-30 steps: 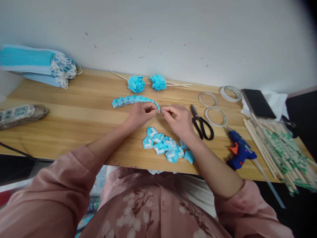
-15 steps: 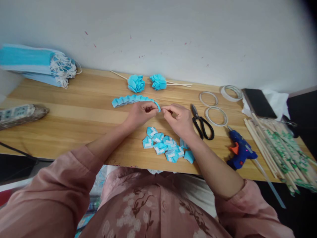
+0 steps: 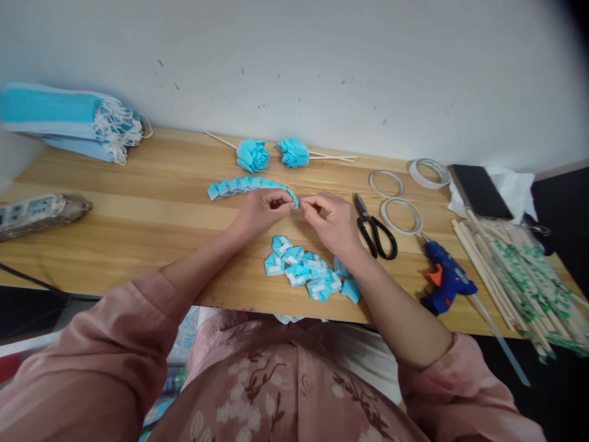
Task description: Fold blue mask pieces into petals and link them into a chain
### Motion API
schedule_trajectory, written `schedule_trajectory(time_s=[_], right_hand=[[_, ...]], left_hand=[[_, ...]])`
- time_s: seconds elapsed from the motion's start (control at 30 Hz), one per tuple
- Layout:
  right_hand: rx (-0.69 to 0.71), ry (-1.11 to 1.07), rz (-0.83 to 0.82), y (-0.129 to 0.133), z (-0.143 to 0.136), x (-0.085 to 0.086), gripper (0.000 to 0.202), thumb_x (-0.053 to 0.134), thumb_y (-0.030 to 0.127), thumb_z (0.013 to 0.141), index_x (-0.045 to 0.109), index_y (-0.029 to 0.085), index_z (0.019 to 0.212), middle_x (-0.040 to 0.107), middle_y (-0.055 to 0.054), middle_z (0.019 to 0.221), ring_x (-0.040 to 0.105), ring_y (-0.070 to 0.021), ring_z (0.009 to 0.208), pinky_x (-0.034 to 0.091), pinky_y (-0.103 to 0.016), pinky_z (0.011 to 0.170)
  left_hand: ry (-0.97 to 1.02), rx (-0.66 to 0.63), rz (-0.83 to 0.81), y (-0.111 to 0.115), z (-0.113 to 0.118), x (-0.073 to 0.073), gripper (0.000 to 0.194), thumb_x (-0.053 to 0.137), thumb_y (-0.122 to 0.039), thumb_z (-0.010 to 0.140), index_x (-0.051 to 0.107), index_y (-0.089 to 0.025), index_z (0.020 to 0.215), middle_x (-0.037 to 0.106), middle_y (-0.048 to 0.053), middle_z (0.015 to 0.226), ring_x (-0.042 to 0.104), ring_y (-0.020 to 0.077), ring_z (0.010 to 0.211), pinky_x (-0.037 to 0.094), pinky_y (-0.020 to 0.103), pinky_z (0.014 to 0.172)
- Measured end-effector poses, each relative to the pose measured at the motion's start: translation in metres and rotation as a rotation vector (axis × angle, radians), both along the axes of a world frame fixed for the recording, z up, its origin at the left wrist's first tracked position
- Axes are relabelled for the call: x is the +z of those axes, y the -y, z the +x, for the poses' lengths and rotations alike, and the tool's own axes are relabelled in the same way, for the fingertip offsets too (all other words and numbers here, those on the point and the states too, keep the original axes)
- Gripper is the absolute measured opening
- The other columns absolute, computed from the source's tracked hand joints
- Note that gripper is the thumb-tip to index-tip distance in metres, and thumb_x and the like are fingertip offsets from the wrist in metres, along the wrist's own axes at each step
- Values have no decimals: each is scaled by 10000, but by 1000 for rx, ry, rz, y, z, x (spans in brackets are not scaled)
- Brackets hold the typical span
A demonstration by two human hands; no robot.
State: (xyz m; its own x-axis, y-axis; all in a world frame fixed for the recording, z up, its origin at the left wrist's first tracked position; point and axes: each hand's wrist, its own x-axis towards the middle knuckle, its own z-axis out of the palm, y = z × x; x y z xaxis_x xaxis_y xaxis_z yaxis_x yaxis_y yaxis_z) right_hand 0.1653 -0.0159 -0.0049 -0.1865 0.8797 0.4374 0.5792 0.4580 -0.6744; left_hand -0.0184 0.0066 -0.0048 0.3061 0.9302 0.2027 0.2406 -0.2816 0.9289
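A curved strip of joined blue folded pieces (image 3: 248, 183) lies on the wooden table, its right end raised between my hands. My left hand (image 3: 263, 212) pinches that end between thumb and forefinger. Close beside it, my right hand (image 3: 332, 221) has thumb and forefinger pressed together at the tip of the strip; what they hold, if anything, is too small to make out. Several loose blue folded pieces with white tabs (image 3: 297, 274) lie below my hands, some partly behind my right forearm.
Behind my hands lie two blue flowers on sticks (image 3: 252, 156) (image 3: 293, 152). To the right are black scissors (image 3: 378, 232), tape rolls (image 3: 401, 215), a blue glue gun (image 3: 445, 277), a phone (image 3: 482, 191) and bundled sticks (image 3: 529, 276). Blue masks (image 3: 50, 110) and a power strip (image 3: 37, 212) are at left.
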Motion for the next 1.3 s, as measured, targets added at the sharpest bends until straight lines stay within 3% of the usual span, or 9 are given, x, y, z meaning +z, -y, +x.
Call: schedule_trajectory(time_s=[0.4, 0.7, 0.8, 0.9, 0.97, 1.03, 1.1, 1.17, 1.3], right_hand=[[-38, 80, 65, 0, 0, 0, 187, 563, 204, 883, 720, 212, 783, 732, -19, 776, 636, -179, 721, 462, -326, 759], [-155, -40, 9, -3, 2, 2, 159, 594, 243, 868, 710, 196, 768, 712, -10, 750, 610, -156, 689, 426, -280, 677], [-234, -69, -15, -5, 4, 14, 151, 593, 240, 860, 707, 192, 774, 697, 1, 724, 603, -150, 680, 426, -269, 667], [-261, -62, 1, 6, 10, 45, 155, 575, 219, 872, 702, 189, 789, 691, 2, 720, 599, -150, 688, 425, -266, 667], [-128, 14, -24, 25, 19, 71, 168, 562, 204, 892, 704, 193, 803, 700, -4, 749, 601, -146, 698, 415, -260, 656], [182, 201, -137, 54, 30, 89, 173, 567, 186, 910, 708, 201, 810, 699, 1, 763, 598, -134, 698, 407, -255, 665], [491, 368, -207, 88, 41, 93, 169, 576, 203, 945, 706, 206, 836, 698, 1, 789, 603, -129, 733, 405, -255, 695], [617, 486, -257, 121, 46, 79, 225, 536, 200, 981, 687, 202, 814, 679, -5, 764, 596, -133, 739, 394, -259, 680], [622, 754, -308, 172, 42, 36, 323, 509, 238, 1023, 636, 176, 733, 665, -28, 732, 580, -157, 685, 370, -298, 622]], left_hand=[[-4, 1, 29, 0, 0, -1, 177, 630, -275, 794, 634, -155, 664, 529, -31, 601, 430, 87, 581, 329, 223, 555], [4, 43, -10, -2, -2, 6, 154, 594, -265, 774, 593, -157, 665, 500, -42, 610, 403, 82, 582, 321, 223, 565], [9, 68, -36, -3, -4, 8, 154, 590, -264, 772, 570, -161, 659, 476, -48, 600, 387, 81, 572, 318, 222, 554], [31, 90, -53, -4, -5, 8, 148, 593, -274, 768, 577, -162, 673, 467, -49, 594, 372, 80, 559, 306, 222, 540], [46, 100, -69, -6, -6, 8, 144, 596, -280, 765, 585, -163, 682, 478, -47, 592, 373, 81, 553, 306, 224, 534], [57, 113, -80, -7, -6, 7, 140, 597, -273, 757, 577, -166, 670, 482, -47, 583, 381, 83, 546, 312, 225, 529], [61, 118, -76, -9, -5, 6, 130, 590, -255, 751, 566, -169, 657, 485, -47, 577, 390, 83, 540, 319, 225, 525], [61, 115, -65, -11, -5, 5, 118, 579, -235, 748, 561, -171, 650, 491, -47, 574, 395, 82, 533, 320, 223, 519], [68, 98, -55, -13, -3, 2, 110, 571, -219, 740, 559, -172, 641, 513, -42, 580, 410, 82, 530, 321, 220, 512]])
